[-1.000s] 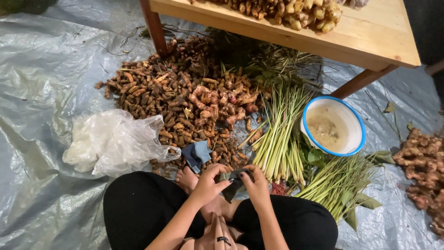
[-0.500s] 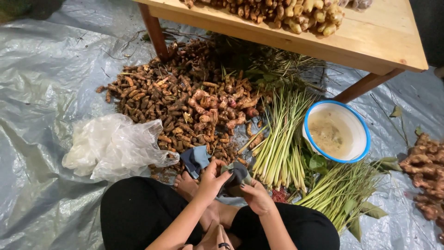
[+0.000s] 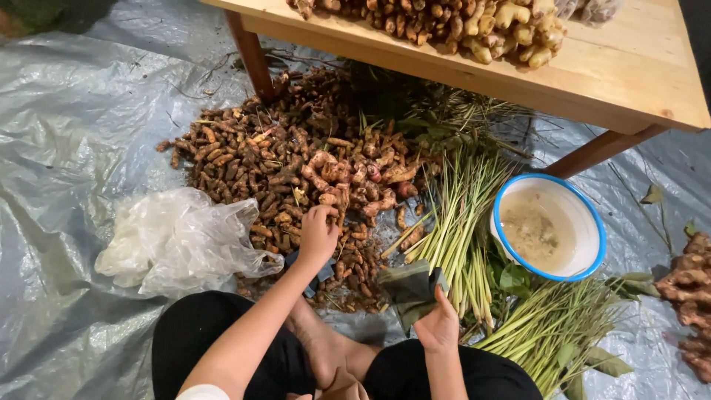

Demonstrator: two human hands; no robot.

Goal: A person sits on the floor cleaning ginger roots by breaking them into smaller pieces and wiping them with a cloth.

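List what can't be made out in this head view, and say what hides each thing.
- Left hand: its fingertips are curled into the pile of brown roots, so what they pinch is hidden.
- Right hand: the dark folded object it holds is too unclear to identify.
- Bowl: contents are cloudy.
- Knobbly roots: cut off by the right edge.
- Ground under the wooden table: covered by its top.

The left arm stretches forward from the lap, its left hand (image 3: 318, 235) palm down with fingers curled and closed at the tips. The right hand (image 3: 437, 326) stays close to the body, forearm short in view, fingers pinched shut, thumb on top
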